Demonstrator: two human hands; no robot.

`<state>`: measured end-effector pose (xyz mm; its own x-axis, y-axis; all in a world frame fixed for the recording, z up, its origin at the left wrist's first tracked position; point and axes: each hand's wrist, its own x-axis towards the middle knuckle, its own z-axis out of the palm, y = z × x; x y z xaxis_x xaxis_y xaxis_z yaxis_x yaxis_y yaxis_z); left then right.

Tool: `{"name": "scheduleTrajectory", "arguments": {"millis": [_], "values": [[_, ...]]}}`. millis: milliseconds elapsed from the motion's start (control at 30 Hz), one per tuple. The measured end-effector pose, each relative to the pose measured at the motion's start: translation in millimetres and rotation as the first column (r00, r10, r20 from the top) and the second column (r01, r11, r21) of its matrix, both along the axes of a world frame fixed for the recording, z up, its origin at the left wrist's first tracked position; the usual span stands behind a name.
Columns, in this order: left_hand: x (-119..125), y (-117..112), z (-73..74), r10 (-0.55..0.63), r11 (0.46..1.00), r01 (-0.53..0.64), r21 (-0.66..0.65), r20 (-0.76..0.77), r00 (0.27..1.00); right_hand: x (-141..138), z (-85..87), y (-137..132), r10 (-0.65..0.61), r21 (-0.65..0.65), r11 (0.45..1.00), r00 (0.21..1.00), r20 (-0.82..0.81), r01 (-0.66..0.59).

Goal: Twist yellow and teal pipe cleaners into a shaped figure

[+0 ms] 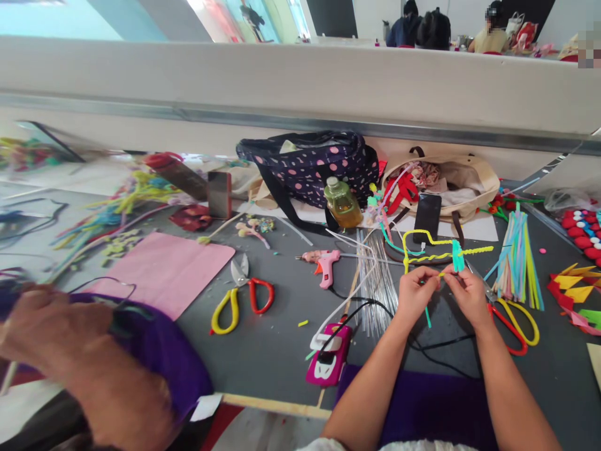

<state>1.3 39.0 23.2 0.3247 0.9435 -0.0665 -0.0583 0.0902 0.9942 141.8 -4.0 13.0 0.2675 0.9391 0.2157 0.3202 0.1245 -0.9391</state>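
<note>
My left hand [417, 293] and my right hand [467, 293] are close together over the table, fingertips pinched on a small yellow bit. It appears to be part of a yellow pipe cleaner frame [428, 257], bent into an angular outline with a twisted strand. Bright teal fuzzy material [457, 255] wraps the frame just above my right fingers. Below my left hand a thin green stem [427, 317] sticks out. Whether it joins the frame is hidden by my fingers. Red-and-yellow scissors [520, 322] lie beside my right wrist.
A pink glue gun [327, 266], clear sticks [375, 282], a magenta device [330, 354] and more scissors [240, 294] lie to the left. Pastel pipe cleaners [519, 263] are at right. Bags [323, 163] and a bottle [342, 203] stand behind. A co-worker's blurred hand [61, 332] is far left.
</note>
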Motion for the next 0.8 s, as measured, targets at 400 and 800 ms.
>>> {"name": "scheduleTrajectory", "arguments": {"millis": [400, 800], "values": [[2.1, -2.1, -5.6, 0.034, 0.995, -0.033, 0.098, -0.005, 0.999, -12.6, -2.1, 2.0, -0.288, 0.191, 0.946, 0.950, 0.124, 0.262], [1.4, -4.4, -11.6, 0.274, 0.732, 0.007, 0.681, -0.304, 0.913, -16.2, -13.9, 5.1, -0.210, 0.009, 0.977, 0.974, -0.090, 0.211]]}}
